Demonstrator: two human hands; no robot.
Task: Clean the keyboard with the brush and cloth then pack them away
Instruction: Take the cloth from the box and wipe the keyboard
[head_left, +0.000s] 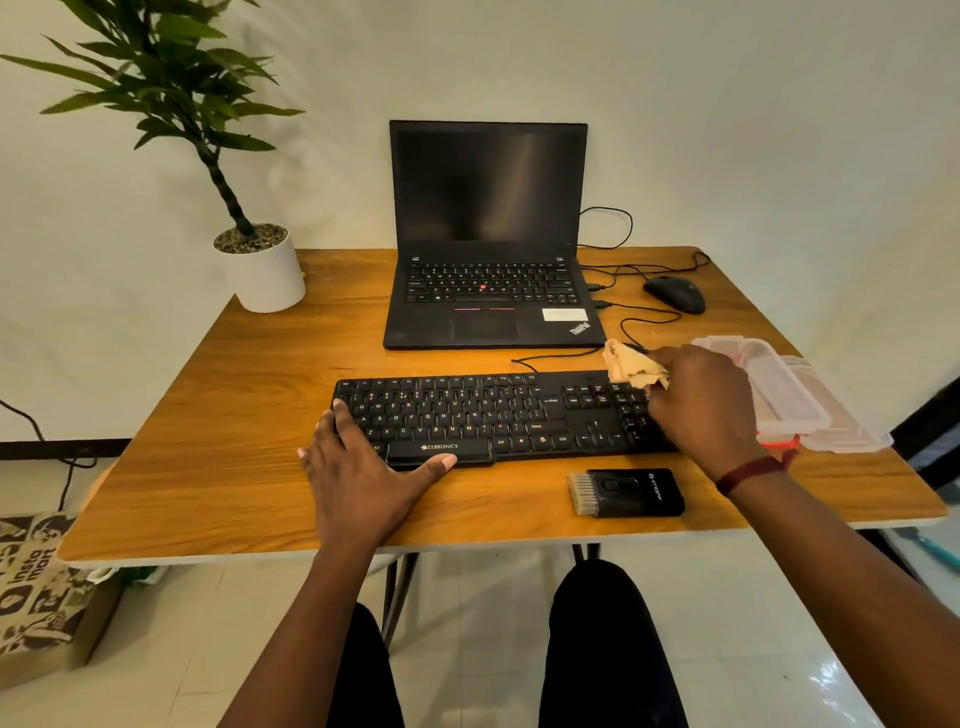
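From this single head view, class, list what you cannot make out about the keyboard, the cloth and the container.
Head view, each item:
Right end of the keyboard: covered by the right hand.
Most of the cloth: bunched inside that hand's grip.
Near left corner of the keyboard: under the left hand.
The clear container: partly behind the right hand, contents unclear.
Dust on the keyboard: too small to tell.
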